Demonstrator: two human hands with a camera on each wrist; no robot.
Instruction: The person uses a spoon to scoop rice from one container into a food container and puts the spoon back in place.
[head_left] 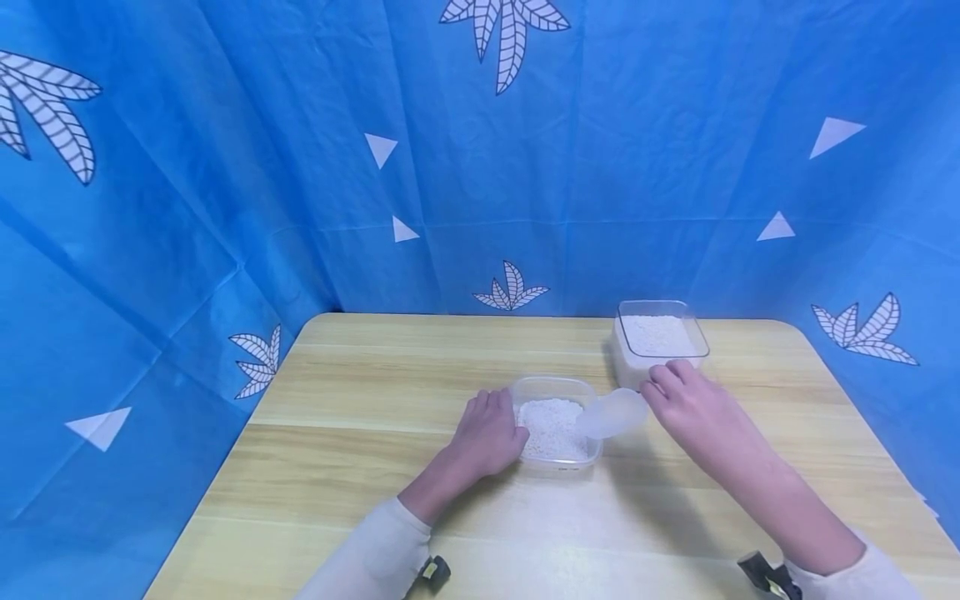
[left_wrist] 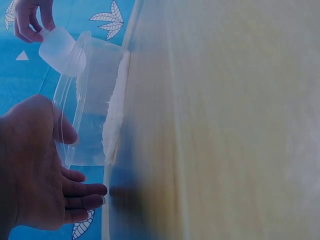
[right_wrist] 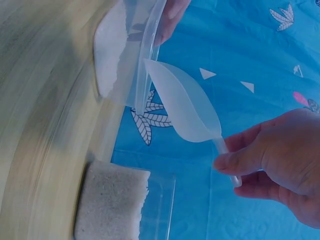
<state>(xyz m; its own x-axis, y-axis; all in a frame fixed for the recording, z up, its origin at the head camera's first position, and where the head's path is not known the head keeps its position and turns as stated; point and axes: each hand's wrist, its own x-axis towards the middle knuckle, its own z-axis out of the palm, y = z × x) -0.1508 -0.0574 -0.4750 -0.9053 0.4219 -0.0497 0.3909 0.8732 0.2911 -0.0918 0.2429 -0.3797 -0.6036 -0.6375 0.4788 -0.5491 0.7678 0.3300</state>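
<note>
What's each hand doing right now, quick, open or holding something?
Left hand: open, at the side of the nearer tub.
Right hand: closed, holding the scoop.

L hand [head_left: 489, 432] relaxed, fingers [left_wrist: 85, 189] near straight, thumb [head_left: 519, 437] apart; R hand [head_left: 686, 402] pinching, thumb vs fingers; both forearms [head_left: 780, 492] angled fwd & inward.
</note>
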